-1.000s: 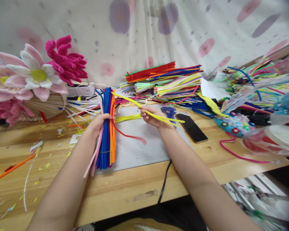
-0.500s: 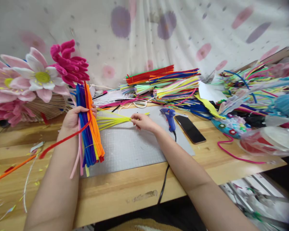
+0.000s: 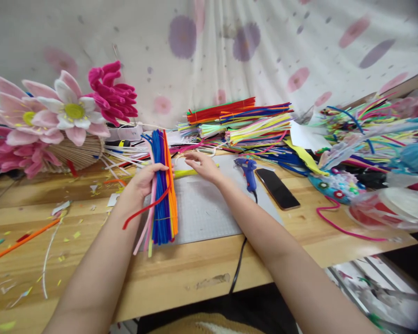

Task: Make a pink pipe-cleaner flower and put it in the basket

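Bundle of pipe cleaners [image 3: 163, 185] stands upright in left hand [image 3: 142, 182], fingers wrapped around it a little above mid-length, lower ends just over the near edge of the grey cutting mat [image 3: 202, 208]. Probably very light, soft fuzz over thin wire: bends easily, stems slide past each other, so grip around the whole stack near the middle, not the tips. One red stem [image 3: 142, 211] already curls out loose below the grip, pink ones splay too. Right hand [image 3: 204, 166] sits just right of the grip, fingers spread and low over a few yellow stems [image 3: 188, 173] on the mat; looks open, can't tell if it pinches any. Further right: blue glue gun [image 3: 247, 168], its cord trailing off the table edge, then a phone [image 3: 277, 188]. Behind: stacked pipe cleaner packs [image 3: 244, 118]. Left: fuzzy flowers [image 3: 66, 113]. Cord and loose stems are the snag risks.
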Demonstrator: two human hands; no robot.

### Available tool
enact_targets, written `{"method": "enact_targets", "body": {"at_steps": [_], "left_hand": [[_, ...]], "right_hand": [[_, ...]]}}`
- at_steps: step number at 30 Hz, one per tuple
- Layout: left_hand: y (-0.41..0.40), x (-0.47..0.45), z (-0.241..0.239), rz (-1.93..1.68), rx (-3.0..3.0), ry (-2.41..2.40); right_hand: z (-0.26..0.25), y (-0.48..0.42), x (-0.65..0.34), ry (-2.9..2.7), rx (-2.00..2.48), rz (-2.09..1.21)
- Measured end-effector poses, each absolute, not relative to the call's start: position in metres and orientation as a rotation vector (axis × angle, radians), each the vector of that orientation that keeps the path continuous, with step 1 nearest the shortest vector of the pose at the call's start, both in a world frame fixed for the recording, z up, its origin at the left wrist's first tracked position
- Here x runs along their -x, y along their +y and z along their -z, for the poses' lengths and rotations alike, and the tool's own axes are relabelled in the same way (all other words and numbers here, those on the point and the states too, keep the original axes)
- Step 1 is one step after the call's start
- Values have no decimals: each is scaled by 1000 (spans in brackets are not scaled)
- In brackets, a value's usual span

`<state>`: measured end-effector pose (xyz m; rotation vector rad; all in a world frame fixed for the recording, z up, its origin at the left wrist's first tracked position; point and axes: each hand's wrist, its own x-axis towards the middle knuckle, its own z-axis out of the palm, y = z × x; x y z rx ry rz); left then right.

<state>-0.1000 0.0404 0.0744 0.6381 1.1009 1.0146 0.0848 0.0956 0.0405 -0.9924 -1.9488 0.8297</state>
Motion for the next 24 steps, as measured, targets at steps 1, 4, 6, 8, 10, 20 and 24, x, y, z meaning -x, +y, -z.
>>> {"method": "enact_targets", "body": {"at_steps": [1, 4, 6, 8, 10, 20, 24], "left_hand": [[40, 95, -70, -976, -646, 1086], [38, 80, -59, -881, -653, 1075], [36, 70, -54, -879, -657, 1091], [34, 64, -51, -890, -650, 1093], [34, 62, -50, -882, -630, 1095], [35, 64, -44, -879, -684, 980], [31, 61, -41, -845, -894, 943]], "right_hand": [[-40, 90, -85, -1844, 995, -974], [-38, 70, -87, -1585, 966, -1409], [-34, 60, -88, -1477, 960, -1549], [-27, 54, -89, -1424, 968, -1581], [-19, 54, -89, -1396, 966, -1593], [-9, 54, -85, -1314, 932, -1520], [-11, 53, -84, -1298, 943, -1581]]}}
